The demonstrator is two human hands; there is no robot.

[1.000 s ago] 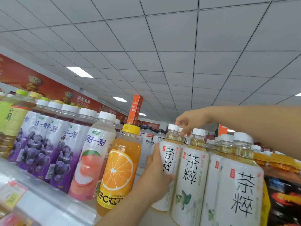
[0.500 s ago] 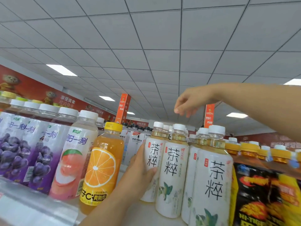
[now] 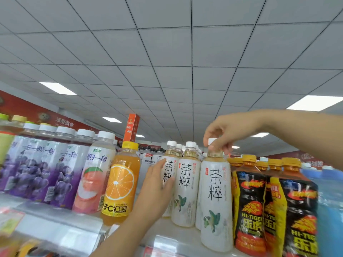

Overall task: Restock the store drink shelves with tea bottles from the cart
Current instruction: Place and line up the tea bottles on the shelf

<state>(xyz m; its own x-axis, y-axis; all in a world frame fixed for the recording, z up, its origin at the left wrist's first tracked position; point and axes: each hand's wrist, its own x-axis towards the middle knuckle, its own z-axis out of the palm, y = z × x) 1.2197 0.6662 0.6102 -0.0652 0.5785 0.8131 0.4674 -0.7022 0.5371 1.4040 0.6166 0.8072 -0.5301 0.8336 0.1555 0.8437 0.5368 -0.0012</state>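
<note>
A head-worn camera looked up at a store drink shelf [image 3: 176, 236] under a tiled ceiling. In the centre of the frame stood a row of white-labelled tea bottles with white caps. The front tea bottle [image 3: 216, 201] stood upright at the lower centre right, close to the shelf's front edge. A middle tea bottle [image 3: 186, 184] and a left tea bottle [image 3: 168, 175] stood behind and to its left.

The right hand [image 3: 228, 134] reached in from the right edge. Its grip was closed in a pinch on the front bottle's white cap [image 3: 211, 140], fingertips curled round it. The left hand [image 3: 157, 184] rose from the bottom centre, its grip apart, with straight fingers laid flat against the side of the left tea bottle.

An orange juice bottle [image 3: 120, 182] stood just left of that hand, and black and yellow energy drink bottles [image 3: 248, 201] stood against the front tea bottle's right side. The cart was out of view.

The bottle seemed to be getting settled into line. Because it was held only by the cap and stood so near the edge, a slight forward pull or a tilted release could probably tip it off the shelf. A firm push from the left hand might also topple the bottles behind, or nudge the orange juice bottle sideways.
</note>
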